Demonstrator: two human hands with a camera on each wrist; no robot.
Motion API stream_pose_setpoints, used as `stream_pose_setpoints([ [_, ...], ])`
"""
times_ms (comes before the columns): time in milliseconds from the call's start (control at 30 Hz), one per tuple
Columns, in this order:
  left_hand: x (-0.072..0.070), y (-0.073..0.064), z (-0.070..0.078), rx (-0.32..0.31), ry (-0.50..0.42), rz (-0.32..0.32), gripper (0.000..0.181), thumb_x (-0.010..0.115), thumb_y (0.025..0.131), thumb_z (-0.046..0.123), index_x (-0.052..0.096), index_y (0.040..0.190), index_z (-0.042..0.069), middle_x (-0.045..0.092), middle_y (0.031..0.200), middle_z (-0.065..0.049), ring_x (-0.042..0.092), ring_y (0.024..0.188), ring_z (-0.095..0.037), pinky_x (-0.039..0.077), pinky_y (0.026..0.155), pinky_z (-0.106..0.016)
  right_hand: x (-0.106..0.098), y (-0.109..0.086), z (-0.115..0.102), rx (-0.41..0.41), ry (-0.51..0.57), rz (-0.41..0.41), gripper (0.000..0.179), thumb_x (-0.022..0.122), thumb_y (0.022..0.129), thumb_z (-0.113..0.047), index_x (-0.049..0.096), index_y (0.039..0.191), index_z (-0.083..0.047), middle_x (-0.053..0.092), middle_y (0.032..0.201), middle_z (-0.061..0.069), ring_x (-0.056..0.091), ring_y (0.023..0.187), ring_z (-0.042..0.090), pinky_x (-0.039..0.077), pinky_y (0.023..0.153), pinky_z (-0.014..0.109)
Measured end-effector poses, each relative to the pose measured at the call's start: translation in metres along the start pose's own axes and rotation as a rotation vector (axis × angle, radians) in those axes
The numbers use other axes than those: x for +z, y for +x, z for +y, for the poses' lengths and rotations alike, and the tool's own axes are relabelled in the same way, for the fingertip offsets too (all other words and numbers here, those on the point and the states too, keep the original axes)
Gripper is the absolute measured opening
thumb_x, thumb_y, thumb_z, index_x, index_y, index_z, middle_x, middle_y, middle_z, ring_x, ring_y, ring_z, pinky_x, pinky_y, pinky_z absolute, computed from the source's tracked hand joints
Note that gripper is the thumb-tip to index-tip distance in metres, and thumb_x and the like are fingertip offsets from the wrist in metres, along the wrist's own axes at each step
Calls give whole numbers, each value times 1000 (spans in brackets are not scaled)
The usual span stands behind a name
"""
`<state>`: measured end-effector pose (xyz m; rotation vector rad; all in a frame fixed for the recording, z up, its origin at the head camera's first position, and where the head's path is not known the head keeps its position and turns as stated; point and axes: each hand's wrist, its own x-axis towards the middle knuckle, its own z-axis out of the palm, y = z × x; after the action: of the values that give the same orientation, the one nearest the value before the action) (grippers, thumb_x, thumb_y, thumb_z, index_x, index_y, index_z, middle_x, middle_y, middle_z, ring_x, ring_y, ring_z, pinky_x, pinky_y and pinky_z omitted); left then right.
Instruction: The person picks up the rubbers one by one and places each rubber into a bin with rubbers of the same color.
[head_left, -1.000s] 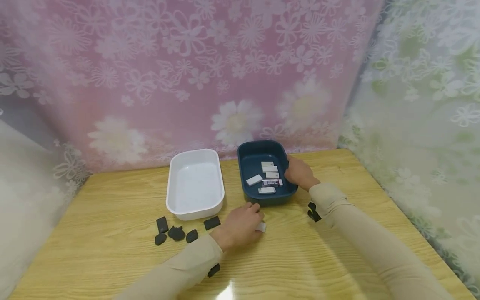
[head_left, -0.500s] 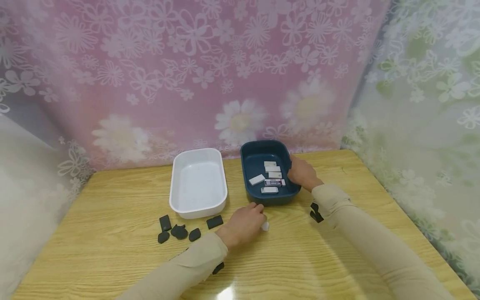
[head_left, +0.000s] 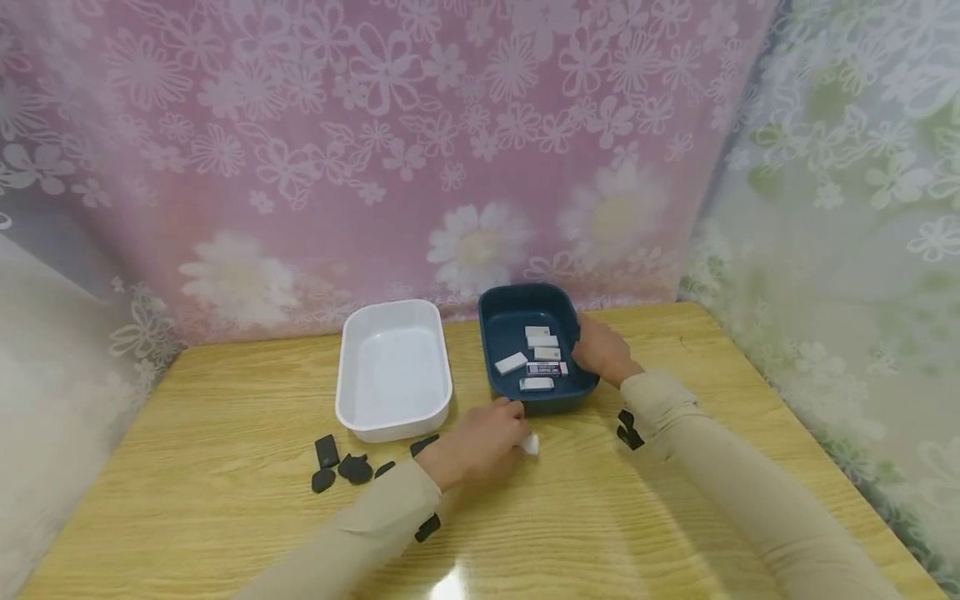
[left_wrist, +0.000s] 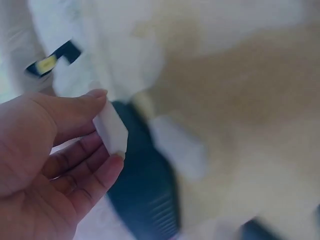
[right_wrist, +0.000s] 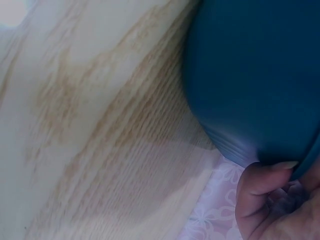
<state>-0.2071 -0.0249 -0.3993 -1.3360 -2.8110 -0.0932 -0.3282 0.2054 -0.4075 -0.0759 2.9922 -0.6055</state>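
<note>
My left hand (head_left: pixel 483 437) is low over the table in front of the dark blue tub (head_left: pixel 542 406). In the left wrist view it pinches a white eraser (left_wrist: pixel 111 127) between thumb and fingertips. A second, blurred white block (left_wrist: pixel 180 147) shows beside the tub there. The head view shows one white piece (head_left: pixel 530 444) by that hand; which of the two cannot be told. My right hand (head_left: pixel 600 348) grips the tub's right rim, its thumb (right_wrist: pixel 272 175) against the outer wall. Several white erasers (head_left: pixel 547 353) lie inside the tub, one in a printed sleeve (head_left: pixel 543 368).
A white tub (head_left: pixel 343 367) stands left of the blue one with nothing visible in it. Several black pieces, among them a rectangular block (head_left: pixel 327 451) and a lumpy one (head_left: pixel 356 469), lie on the wooden table (head_left: pixel 585 533) in front. A pink floral curtain (head_left: pixel 315 150) hangs behind.
The left hand has shifted slightly forward, closer to the blue tub, partly covering two of the black pieces. The right hand stays on the tub's rim, and the tubs stay in place.
</note>
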Motion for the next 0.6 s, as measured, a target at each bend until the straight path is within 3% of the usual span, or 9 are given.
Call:
stream_pose_setpoints([
  [167,-27,8,-17,-20,-54,85,16,67,91,22,70,104,13,57,96,-1,51,87,-15,48,73,-26,2,0,-2,3,12,-2,60,46,89,-4,29,146,1,53,127,29,61,95,40,51,71,49],
  [300,-35,25,-35,-62,-69,116,17,66,92,20,70,106,11,58,97,-3,51,86,-18,47,77,-29,2,-2,-2,8,33,-16,60,46,90,-4,29,146,0,52,128,29,61,95,39,52,70,47],
  [433,-36,44,-47,-87,-28,100,20,64,93,20,69,109,10,59,101,-6,53,89,-20,47,80,-31,1,-4,0,25,31,-16,60,45,91,-5,27,148,0,51,130,28,61,97,39,52,73,47],
  [600,-29,64,-54,-120,37,32,23,61,95,21,67,115,11,59,106,-7,55,95,-22,48,83,-33,1,-3,-2,24,31,-3,61,45,91,-5,26,148,0,52,129,28,62,93,38,52,71,47],
])
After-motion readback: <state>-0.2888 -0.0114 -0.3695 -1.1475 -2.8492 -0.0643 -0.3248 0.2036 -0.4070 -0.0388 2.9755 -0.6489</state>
